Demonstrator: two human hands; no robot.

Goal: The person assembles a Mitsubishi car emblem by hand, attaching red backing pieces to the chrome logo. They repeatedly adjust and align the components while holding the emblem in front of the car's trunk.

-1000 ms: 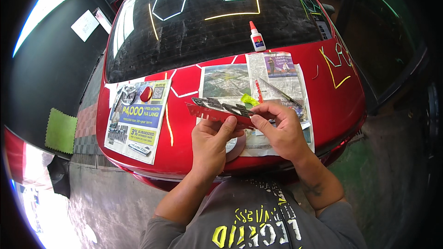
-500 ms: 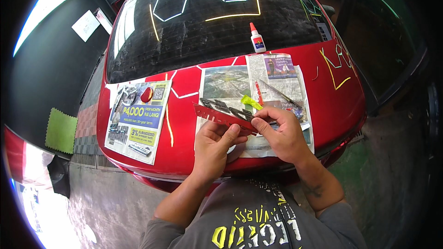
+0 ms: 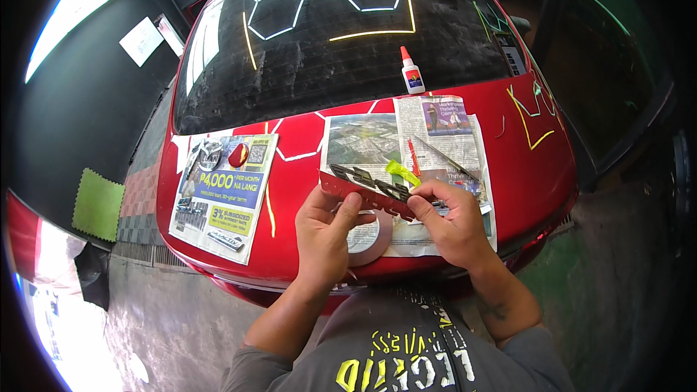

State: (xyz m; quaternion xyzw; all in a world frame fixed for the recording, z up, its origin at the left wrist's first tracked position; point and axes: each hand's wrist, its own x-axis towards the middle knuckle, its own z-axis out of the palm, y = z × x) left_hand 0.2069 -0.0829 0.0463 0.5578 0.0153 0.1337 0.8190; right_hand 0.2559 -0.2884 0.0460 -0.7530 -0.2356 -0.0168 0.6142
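Between my hands, above a newspaper sheet (image 3: pixel 363 141) on the red car's rear lid, is a dark car lettering badge (image 3: pixel 374 178) with a red backing strip (image 3: pixel 357 192) along its near side. My left hand (image 3: pixel 324 236) grips the strip's left part, thumb in front. With thumb and fingers, my right hand (image 3: pixel 454 219) pinches the right end; its exact hold on badge or strip is partly hidden. Just beyond lies a crumpled yellow-green piece (image 3: pixel 401 172), beside a thin red scrap (image 3: pixel 414 154) and a slim pointed tool (image 3: pixel 444 155). Below my hands, a tape roll (image 3: pixel 381 236) is partly covered.
On the left, another newspaper (image 3: pixel 250 221) holds an oval emblem (image 3: pixel 210 155), a round red piece (image 3: pixel 238 154), a dark letter badge (image 3: pixel 191 214) and a silver badge (image 3: pixel 226 240). A white glue bottle (image 3: pixel 412 77) stands at the rear window (image 3: pixel 312 51), which carries hexagonal tape lines.
My head view has shifted slightly. Both hands still hold the badge and red strip, now tilted a little differently, and more of the tape roll shows beneath them.
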